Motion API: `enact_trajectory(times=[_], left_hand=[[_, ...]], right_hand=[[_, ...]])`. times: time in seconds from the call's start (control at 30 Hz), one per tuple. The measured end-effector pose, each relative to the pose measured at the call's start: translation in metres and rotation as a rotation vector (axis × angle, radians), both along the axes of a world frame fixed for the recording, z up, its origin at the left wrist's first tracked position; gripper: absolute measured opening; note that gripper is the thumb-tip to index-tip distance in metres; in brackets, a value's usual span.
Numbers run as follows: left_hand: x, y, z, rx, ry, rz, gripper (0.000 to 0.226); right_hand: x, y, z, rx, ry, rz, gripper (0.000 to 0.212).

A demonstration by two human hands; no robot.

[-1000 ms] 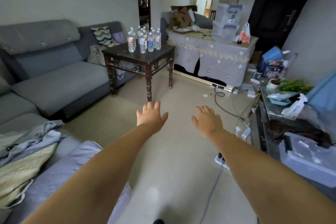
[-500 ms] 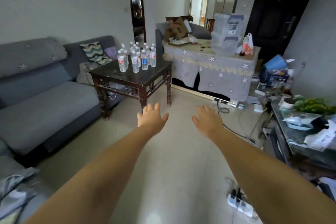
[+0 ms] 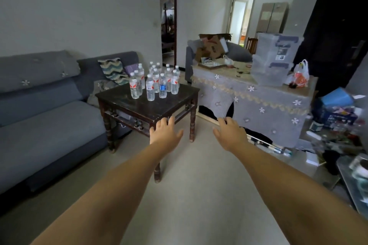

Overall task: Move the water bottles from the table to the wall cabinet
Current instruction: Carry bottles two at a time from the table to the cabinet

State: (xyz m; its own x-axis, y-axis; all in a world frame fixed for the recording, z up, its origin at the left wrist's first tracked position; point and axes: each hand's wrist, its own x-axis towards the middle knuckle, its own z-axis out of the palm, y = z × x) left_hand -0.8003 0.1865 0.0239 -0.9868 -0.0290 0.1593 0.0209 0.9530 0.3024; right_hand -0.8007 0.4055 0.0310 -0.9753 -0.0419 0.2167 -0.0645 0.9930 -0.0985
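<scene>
Several clear water bottles [image 3: 154,82], most with red-and-white labels and one with a blue label [image 3: 162,88], stand upright in a cluster on the far part of a dark wooden side table [image 3: 159,108]. My left hand [image 3: 164,132] is stretched forward, fingers straight, in front of the table's near corner and holds nothing. My right hand [image 3: 230,133] reaches forward beside it, fingers relaxed, also holding nothing. No wall cabinet is clearly in view.
A grey sofa [image 3: 45,109] runs along the left wall beside the table. To the right stands a table under a grey flowered cloth [image 3: 258,103] carrying clear storage boxes [image 3: 274,58]. Clutter and cables crowd the floor at far right [image 3: 336,135]. Pale floor lies ahead.
The view has advanced toward the side table, which now looks larger and nearer. Both hands stay outstretched and holding nothing, now reaching the table's near corner in the frame.
</scene>
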Motion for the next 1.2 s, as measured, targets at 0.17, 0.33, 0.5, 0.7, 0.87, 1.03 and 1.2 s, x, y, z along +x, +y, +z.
enact_trajectory(times=[0.17, 0.33, 0.5, 0.7, 0.87, 1.03, 1.2], left_hand=[[-0.075, 0.003, -0.002, -0.026, -0.019, 0.057, 0.064], [-0.154, -0.009, -0.012, -0.017, -0.044, 0.108, 0.063], [-0.264, -0.024, -0.020, -0.013, -0.075, 0.119, 0.065], [-0.405, -0.028, 0.000, -0.029, -0.053, 0.071, 0.067], [-0.488, -0.023, -0.011, 0.007, -0.074, 0.062, 0.066], [-0.566, -0.013, -0.040, 0.021, -0.134, 0.097, 0.067], [-0.637, -0.014, -0.054, 0.039, -0.143, 0.212, 0.064]], right_hand=[[-0.094, -0.004, -0.005, -0.031, -0.003, 0.078, 0.045], [-0.180, -0.018, -0.026, -0.023, -0.038, 0.145, 0.047], [-0.287, -0.026, -0.032, -0.041, -0.056, 0.155, 0.050], [-0.419, -0.023, -0.003, -0.034, -0.035, 0.078, 0.045], [-0.496, -0.022, -0.010, -0.038, -0.092, 0.087, 0.045], [-0.593, -0.014, -0.037, -0.005, -0.164, 0.123, 0.048], [-0.693, -0.010, -0.050, -0.009, -0.144, 0.195, 0.051]])
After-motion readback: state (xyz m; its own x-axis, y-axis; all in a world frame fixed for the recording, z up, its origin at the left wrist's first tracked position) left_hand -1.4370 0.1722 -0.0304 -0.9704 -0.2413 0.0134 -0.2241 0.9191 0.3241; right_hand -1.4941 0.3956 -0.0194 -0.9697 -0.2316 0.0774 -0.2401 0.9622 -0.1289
